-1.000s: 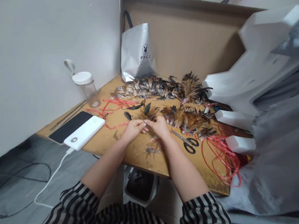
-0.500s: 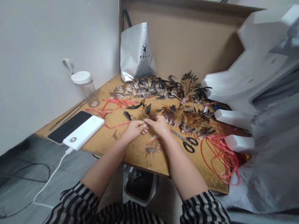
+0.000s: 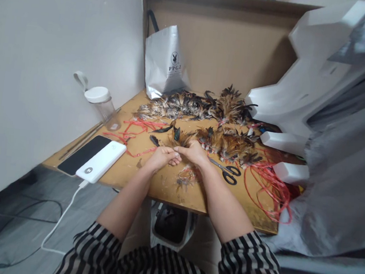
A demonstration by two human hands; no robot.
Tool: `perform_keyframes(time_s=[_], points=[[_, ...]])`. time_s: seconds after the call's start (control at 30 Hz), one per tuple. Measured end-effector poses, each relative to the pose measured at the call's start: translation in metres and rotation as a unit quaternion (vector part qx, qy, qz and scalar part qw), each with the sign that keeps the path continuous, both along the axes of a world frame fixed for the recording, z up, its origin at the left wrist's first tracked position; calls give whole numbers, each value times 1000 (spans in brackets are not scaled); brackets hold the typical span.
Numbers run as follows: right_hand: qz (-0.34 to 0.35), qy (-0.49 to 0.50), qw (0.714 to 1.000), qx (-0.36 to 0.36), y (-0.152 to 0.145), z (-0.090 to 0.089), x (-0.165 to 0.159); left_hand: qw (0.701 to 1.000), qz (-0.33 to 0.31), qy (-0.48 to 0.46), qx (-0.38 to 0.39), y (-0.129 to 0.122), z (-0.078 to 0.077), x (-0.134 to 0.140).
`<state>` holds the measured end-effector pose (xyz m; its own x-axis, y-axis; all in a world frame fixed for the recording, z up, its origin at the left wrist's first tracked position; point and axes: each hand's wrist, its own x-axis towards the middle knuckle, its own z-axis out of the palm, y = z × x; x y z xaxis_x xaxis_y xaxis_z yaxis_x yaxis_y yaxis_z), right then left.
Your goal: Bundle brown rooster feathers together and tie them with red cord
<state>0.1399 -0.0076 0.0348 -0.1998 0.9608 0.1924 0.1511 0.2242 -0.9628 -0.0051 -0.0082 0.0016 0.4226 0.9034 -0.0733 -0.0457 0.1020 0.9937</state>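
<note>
My left hand (image 3: 163,158) and my right hand (image 3: 194,153) meet over the front half of the table, thumbs close together. A small bunch of brown feathers (image 3: 182,138) fans out beyond my right hand, whose fingers are closed on it. The fingertips of my left hand are pinched at the bunch's near end; whatever lies between them is hidden. A dark feather (image 3: 154,140) shows just left of the bunch. Right of my right wrist lie black-handled scissors (image 3: 230,174). Bits of feather and red string (image 3: 187,176) are scattered below my hands.
Tied feather bundles (image 3: 231,144) line the table's (image 3: 166,192) right side, with a longer feather pile (image 3: 186,105) behind. Red plastic strips (image 3: 267,186) hang over the right edge. A phone (image 3: 84,154), white power bank (image 3: 101,162), jar (image 3: 102,103) and silver bag (image 3: 164,62) stand left.
My left hand has shifted slightly at the pinch, its fingers curled a little differently. My right hand keeps its grip on the feathers. The whole view has moved slightly.
</note>
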Motion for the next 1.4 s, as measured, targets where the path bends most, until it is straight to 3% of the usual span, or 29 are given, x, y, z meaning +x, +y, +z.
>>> perform_keyframes(time_s=[0.3, 0.53, 0.67, 0.93, 1.13, 1.27, 1.4], points=[[-56, 9, 998, -19, -3, 1, -8, 997, 7, -60, -47, 0, -1, 1], [-99, -13, 995, -5, 0, -4, -10, 999, 33, -30, -29, -1, 3, 5], [-80, -1, 997, 8, 0, -3, -9, 999, 38, -19, -24, -2, 4, 4], [-95, 70, 993, -32, 7, -10, -7, 988, 74, -113, -71, 3, 2, -1], [-145, -67, 982, 104, 0, -13, -11, 968, 134, -190, -96, 9, -2, -3], [-150, -166, 955, 195, -8, -16, -16, 956, 156, -226, -102, 9, -5, -2], [-156, -245, 927, 238, -13, -17, -20, 953, 173, -228, -100, 9, -5, 0]])
